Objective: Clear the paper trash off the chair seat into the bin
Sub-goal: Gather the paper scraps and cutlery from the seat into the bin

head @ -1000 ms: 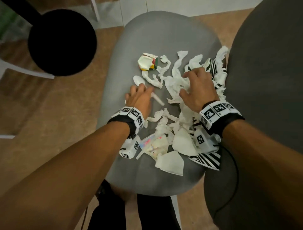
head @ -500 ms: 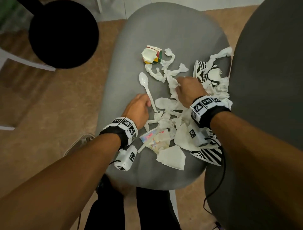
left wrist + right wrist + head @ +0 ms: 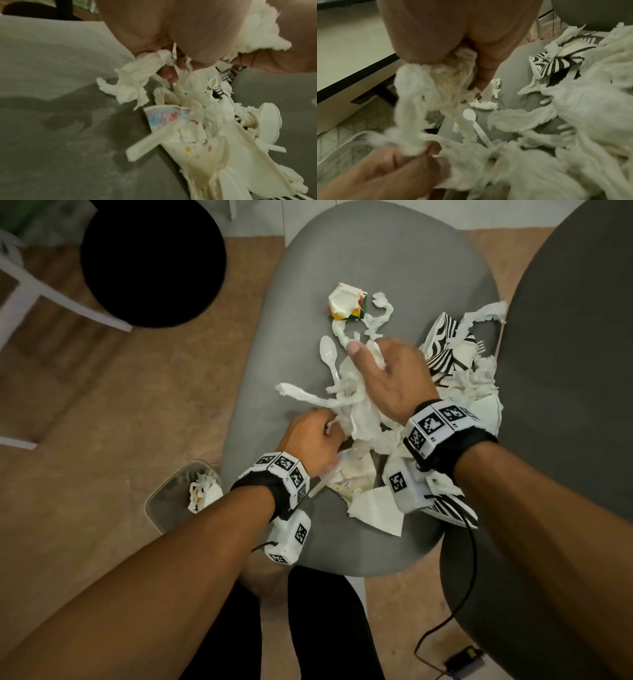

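A grey chair seat [image 3: 284, 344] carries a heap of torn white tissue strips [image 3: 356, 409], crushed paper cups and napkins. My right hand [image 3: 387, 371] grips a bunch of tissue [image 3: 440, 75] lifted off the seat. My left hand [image 3: 315, 436] pinches the end of a tissue strip [image 3: 137, 71] just left of it. A white plastic spoon [image 3: 330, 357] lies under the raised strips. A small clear bin [image 3: 171, 494] stands on the floor left of the seat, with crumpled paper inside.
A crushed cup with coloured print [image 3: 346, 304] lies at the seat's far end. Zebra-striped paper [image 3: 445, 344] sits at the right edge. A pastel cup [image 3: 164, 119] and napkin [image 3: 373, 508] lie near me. A round black stool [image 3: 150, 258] stands far left, a dark grey chair [image 3: 565, 371] on the right.
Both hands have closed on tissue strips and raised them off the seat. The left hand moved right toward the pile. The bin has come into view at lower left.
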